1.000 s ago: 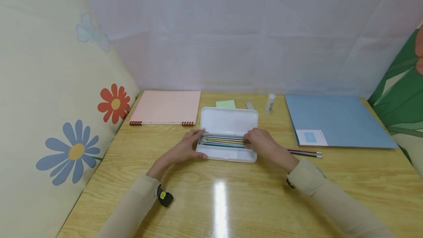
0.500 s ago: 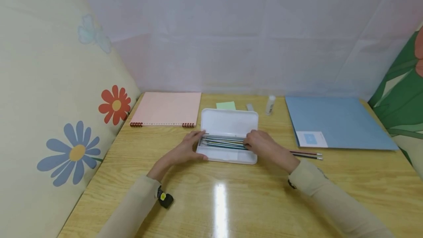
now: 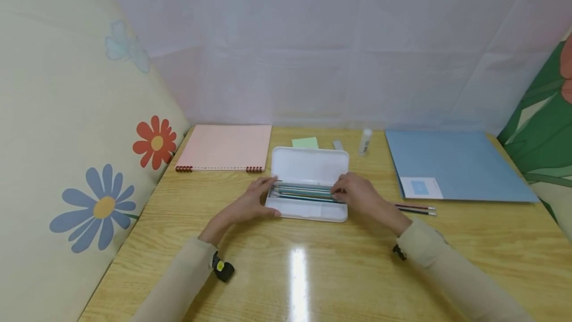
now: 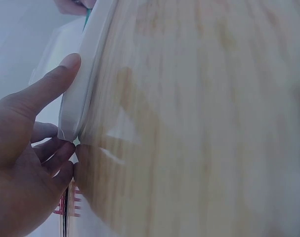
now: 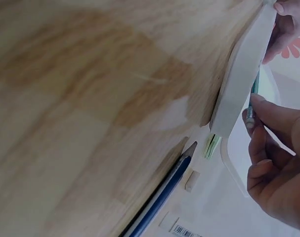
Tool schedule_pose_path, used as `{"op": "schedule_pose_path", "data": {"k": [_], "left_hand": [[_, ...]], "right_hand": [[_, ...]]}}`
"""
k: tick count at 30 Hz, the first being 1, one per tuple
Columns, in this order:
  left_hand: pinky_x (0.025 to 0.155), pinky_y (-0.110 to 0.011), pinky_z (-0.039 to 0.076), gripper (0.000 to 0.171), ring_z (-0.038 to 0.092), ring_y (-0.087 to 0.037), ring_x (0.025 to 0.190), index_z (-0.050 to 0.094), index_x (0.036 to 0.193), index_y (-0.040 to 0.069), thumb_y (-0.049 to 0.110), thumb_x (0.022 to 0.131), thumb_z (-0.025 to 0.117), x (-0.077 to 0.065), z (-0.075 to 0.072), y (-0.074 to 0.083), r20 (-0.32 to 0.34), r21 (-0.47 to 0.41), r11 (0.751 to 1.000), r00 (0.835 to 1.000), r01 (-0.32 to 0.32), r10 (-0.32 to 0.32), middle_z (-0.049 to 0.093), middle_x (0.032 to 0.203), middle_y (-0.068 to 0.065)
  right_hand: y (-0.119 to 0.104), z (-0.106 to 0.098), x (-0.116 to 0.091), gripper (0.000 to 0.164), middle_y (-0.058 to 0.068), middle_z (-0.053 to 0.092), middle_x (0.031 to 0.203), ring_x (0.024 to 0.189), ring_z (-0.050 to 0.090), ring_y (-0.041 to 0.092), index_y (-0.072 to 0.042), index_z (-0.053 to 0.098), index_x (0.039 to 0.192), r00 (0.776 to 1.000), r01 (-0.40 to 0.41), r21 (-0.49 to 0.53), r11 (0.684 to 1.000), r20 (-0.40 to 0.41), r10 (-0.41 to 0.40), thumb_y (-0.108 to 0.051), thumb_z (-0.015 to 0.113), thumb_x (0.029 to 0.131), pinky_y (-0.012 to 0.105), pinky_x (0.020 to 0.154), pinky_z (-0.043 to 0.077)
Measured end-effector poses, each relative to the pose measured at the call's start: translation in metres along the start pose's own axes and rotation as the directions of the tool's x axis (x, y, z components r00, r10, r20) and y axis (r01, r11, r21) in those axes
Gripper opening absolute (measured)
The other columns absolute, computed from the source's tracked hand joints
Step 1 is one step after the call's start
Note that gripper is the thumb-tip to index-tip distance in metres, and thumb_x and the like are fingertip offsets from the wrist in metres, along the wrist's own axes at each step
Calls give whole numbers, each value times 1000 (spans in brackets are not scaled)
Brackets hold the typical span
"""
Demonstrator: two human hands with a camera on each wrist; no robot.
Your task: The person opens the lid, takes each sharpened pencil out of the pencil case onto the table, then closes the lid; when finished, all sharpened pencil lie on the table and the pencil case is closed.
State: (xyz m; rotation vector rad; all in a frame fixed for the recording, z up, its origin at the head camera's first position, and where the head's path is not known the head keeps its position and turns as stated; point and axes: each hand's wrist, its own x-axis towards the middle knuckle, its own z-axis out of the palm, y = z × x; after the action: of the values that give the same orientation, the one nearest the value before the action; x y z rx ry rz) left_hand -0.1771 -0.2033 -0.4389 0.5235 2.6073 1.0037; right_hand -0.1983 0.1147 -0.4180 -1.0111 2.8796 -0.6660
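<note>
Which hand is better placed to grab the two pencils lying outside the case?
Probably the right hand: it's nearer the loose pencils, though it pinches a teal pencil. The left hand grips the case, farther off.

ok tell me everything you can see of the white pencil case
The white pencil case is a long, shallow box with rounded corners and a smooth surface; whether plastic or metal, I can't tell. It lies open on the wooden table, its white lid raised along the far side. Several pencils lie lengthwise inside. The left hand holds its left end, thumb on the near side. The right hand pinches a teal pencil at the right end.
</note>
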Motion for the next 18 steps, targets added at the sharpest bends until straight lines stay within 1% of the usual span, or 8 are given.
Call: {"op": "schedule_pose_path", "data": {"k": [5,9,11,15,18], "left_hand": [[110,-60,23,102,15,-38,142,22,154,17,44,75,80,0,0,0,-1,1,1000,1000,-1,1,19,155,-16],[110,-60,23,102,16,-39,141,22,154,16,43,76,80,0,-1,1,-3,-2,1000,1000,-2,2,20,155,-16],[110,-60,23,102,16,-39,142,22,154,15,43,76,80,0,-1,0,-2,-2,1000,1000,-3,3,19,155,-17],[110,-60,22,102,14,-39,142,22,155,16,44,76,80,0,-1,0,4,-4,1000,1000,3,-3,18,156,-16],[110,-60,23,102,14,-39,142,21,155,16,44,76,80,0,0,-1,4,-5,1000,1000,4,-4,17,156,-16]], "right_hand": [[7,-3,-8,9,0,67,87,80,61,14,-8,75,93,998,2,132,991,-65,6,-12,73,86,27,68,52],[16,-6,-17,9,2,67,87,77,61,16,-6,75,93,990,39,224,974,-141,-7,-7,73,85,27,64,51],[21,-7,-21,10,3,67,86,74,61,16,-5,75,93,983,67,244,967,-181,-22,-5,73,83,26,61,50],[31,-10,-30,10,5,68,84,69,60,15,-4,75,91,965,110,246,963,-257,-44,-3,75,80,25,57,49],[36,-14,-39,9,4,68,84,70,60,14,-5,75,90,963,87,245,966,-269,-19,-4,75,81,25,57,48]]}}
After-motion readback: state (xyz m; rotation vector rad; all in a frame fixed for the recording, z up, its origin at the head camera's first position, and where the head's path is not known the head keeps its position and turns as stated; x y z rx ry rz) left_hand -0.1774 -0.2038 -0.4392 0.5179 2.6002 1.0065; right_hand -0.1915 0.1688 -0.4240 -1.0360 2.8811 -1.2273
